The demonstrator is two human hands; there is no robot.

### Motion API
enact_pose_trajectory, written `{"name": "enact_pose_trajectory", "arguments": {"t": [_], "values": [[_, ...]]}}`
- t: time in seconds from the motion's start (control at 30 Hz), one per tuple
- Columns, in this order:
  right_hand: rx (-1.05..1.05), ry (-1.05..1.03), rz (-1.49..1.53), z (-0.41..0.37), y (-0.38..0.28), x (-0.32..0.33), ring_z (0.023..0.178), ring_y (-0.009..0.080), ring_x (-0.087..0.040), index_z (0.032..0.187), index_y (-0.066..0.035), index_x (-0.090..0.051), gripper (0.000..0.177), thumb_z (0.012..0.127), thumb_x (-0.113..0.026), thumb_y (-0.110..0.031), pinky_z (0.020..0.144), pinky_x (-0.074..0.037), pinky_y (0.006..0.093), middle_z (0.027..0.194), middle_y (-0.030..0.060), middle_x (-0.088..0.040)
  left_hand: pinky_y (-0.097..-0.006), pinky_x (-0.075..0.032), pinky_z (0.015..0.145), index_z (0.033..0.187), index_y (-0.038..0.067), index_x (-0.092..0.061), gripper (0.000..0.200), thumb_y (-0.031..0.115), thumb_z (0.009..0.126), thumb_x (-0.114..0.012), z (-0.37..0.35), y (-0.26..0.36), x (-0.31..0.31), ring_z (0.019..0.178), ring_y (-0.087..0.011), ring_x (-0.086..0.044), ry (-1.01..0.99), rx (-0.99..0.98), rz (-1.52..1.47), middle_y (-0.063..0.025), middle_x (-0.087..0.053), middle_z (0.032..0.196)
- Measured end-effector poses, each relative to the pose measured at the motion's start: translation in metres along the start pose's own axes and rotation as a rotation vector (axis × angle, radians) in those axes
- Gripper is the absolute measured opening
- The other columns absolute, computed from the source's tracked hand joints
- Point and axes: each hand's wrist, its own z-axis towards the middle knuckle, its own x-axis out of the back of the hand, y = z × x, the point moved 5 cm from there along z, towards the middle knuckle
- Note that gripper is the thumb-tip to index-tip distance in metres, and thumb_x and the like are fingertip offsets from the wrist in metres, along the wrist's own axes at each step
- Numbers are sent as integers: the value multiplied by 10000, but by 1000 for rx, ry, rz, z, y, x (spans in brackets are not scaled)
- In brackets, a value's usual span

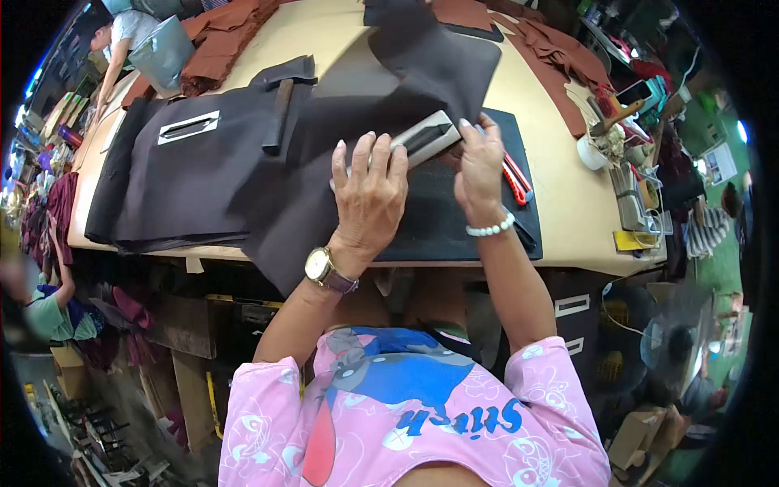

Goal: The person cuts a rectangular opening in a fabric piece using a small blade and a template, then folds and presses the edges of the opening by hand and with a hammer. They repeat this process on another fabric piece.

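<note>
My left hand [369,191] lies flat with fingers spread, pressing a grey template piece [426,136] onto dark brown fabric [438,57] on the black cutting mat [454,223]. A gold watch is on that wrist. My right hand [480,166], with a white bead bracelet, has its fingers curled at the right end of the template, on the fabric edge. What the right fingers hold is hidden.
A stack of dark fabric pieces with a grey rectangular template [188,127] lies to the left on the tan table [568,211]. Red-handled scissors [515,180] rest right of my hand. Rust-brown fabric [560,49] is at the back, tools [617,122] at right. Another person [122,36] works far left.
</note>
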Motion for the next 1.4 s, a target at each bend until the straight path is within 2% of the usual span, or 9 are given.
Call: {"name": "enact_pose_trajectory", "arguments": {"t": [0.1, 0.23, 0.37, 0.43, 0.53, 0.67, 0.97, 1.17, 1.4], "values": [[74, 46, -63, -2, -16, 43, 775, 141, -620, 1281, -44, -333, 439, 885, -518, -92, 623, -547, 333, 949, 65, -591, -415, -393, 868, 1005, 74, -627, 248, 120, 762, -646, 2, 6, -2, 955, -234, -534, 32, -52, -103, -47, -572, 979], [375, 198, -256, -3, -41, 109, 953, 174, -569, 1339, -40, -285, 567, 840, -548, 22, 803, -492, 277, 1029, 99, -550, -370, -416, 678, 950, 70, -616, 213, 85, 740, -651, -4, 11, -23, 789, -253, -546, -109, -44, -406, -55, -563, 841], [744, 327, -1175, -39, -88, 113, 897, 194, -565, 1231, 13, -438, 428, 824, -570, 25, 771, -474, 291, 1007, 136, -572, -384, -442, 702, 914, 40, -618, 245, 135, 707, -707, -12, 11, -41, 817, -295, -581, -492, 33, -627, -115, -606, 837], [577, -42, -965, -44, -82, 93, 830, 231, -605, 1011, -7, -611, 208, 802, -614, -10, 756, -475, 330, 887, 111, -617, -391, -458, 715, 908, 22, -624, 278, 166, 696, -731, -14, 12, -50, 821, -310, -600, -645, 32, -715, -133, -626, 841], [444, -514, -1039, -48, -52, 68, 843, 272, -600, 944, -21, -648, 170, 787, -626, -81, 766, -479, 349, 906, 117, -602, -382, -474, 737, 926, 11, -654, 314, 198, 691, -746, -12, 15, -51, 827, -317, -622, -741, 36, -704, -152, -652, 876], [310, -702, -1090, -42, -14, 64, 901, 275, -576, 954, -34, -659, 195, 782, -651, -126, 804, -464, 369, 956, 100, -568, -369, -474, 734, 941, 13, -681, 300, 204, 715, -729, -14, 13, -54, 819, -300, -632, -845, 151, -757, -150, -657, 873], [476, -822, -1135, -46, -3, 72, 938, 257, -563, 906, -61, -688, 140, 782, -657, -119, 820, -463, 357, 975, 84, -571, -342, -459, 670, 888, 59, -715, 138, 116, 771, -672, -28, 7, -53, 721, -236, -577, -612, 42, -820, -97, -600, 746], [229, -849, -1065, -33, -8, 78, 933, 222, -561, 834, -32, -681, 98, 766, -671, -102, 781, -470, 327, 1034, 89, -562, -347, -461, 679, 891, 70, -715, 138, 117, 767, -674, -31, 8, -50, 737, -242, -577, -517, -22, -784, -83, -594, 770], [663, -611, -1411, -49, 26, 42, 1111, 283, -474, 1125, -110, -594, 391, 793, -642, -311, 927, -385, 399, 1144, 92, -521, -363, -441, 692, 859, 49, -686, 124, 133, 771, -670, -35, 9, -46, 766, -253, -570, -478, -40, -730, -82, -592, 774]]}}
